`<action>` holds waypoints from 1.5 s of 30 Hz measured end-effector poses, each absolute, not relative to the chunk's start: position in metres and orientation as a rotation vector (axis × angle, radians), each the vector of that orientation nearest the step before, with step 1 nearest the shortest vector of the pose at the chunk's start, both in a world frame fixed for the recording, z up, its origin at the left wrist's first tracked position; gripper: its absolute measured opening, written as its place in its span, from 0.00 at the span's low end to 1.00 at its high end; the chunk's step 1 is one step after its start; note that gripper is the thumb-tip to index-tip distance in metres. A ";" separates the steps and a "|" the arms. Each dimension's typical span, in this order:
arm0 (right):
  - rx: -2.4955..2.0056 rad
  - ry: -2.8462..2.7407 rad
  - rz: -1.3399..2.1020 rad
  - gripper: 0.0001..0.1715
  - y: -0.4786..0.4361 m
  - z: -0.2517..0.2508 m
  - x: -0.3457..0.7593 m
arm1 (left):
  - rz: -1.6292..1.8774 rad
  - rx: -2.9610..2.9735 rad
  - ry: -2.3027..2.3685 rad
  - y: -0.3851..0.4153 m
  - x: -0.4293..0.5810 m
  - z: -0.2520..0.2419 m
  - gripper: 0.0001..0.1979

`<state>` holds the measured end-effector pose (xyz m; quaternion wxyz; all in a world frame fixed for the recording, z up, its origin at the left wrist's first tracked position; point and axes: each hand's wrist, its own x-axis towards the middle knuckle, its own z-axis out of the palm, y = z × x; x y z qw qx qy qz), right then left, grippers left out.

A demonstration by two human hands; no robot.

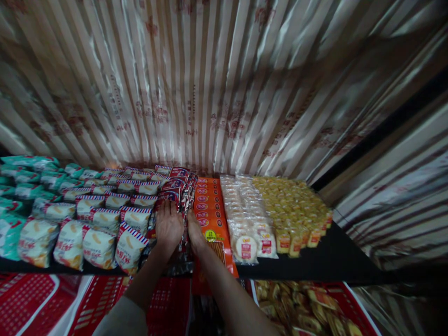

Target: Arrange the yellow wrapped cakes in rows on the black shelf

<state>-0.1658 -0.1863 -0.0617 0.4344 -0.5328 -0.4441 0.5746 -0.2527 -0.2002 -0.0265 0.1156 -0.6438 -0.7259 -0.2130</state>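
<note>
My left hand (169, 225) lies flat, fingers stretched out, on a row of dark red snack packets (179, 179). My right hand (196, 232) is held edge-on against the right side of that row, its fingers extended and partly hidden. It sits in the narrow gap beside the orange snack packs (207, 200), which overlap in a column. Neither hand grips a packet. Just left of my left hand are white snack bags (130, 245) with striped tops, standing in rows.
Teal bags (12, 233) fill the shelf's left end. Clear-wrapped round white crackers (245, 246) and small yellow packs (294, 210) line the right of the black shelf (336, 254). Red baskets (168, 308) stand below, one with golden packets (308, 303). Striped sheeting (196, 84) hangs behind.
</note>
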 end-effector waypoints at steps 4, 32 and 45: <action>-1.391 -1.073 1.467 0.40 -0.185 -0.056 -0.167 | -0.619 -1.863 -2.123 -0.200 -0.252 -0.029 0.22; -1.513 -1.259 1.269 0.31 -0.173 -0.049 -0.184 | -0.524 -1.824 -2.181 -0.199 -0.260 -0.024 0.22; -1.410 -1.250 1.253 0.34 -0.129 -0.049 -0.178 | -0.590 -1.851 -2.178 -0.199 -0.256 -0.027 0.23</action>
